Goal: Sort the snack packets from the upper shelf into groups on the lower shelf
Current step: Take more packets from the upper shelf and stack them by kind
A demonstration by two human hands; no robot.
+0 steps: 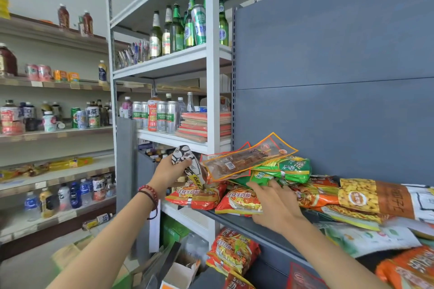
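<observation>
My left hand (169, 170) grips a black-and-white patterned snack packet (187, 162) at the left end of the upper shelf (234, 220). My right hand (274, 204) reaches into the pile with its fingers spread, touching a green packet (285, 169) and a red noodle packet (237, 199). A clear orange-edged packet of brown strips (244, 159) lies tilted on top of the pile. Another red noodle packet (195, 197) sits at the shelf's left edge. On the lower shelf lie red noodle packets (232, 251) and an orange packet (408, 270).
A yellow peanut bag (375, 197) and a white-green packet (366, 239) lie at the right of the pile. A blue-grey back panel (340, 77) rises behind it. A white rack (212, 77) with beer bottles, cans and books stands to the left. Cardboard boxes (178, 272) sit on the floor.
</observation>
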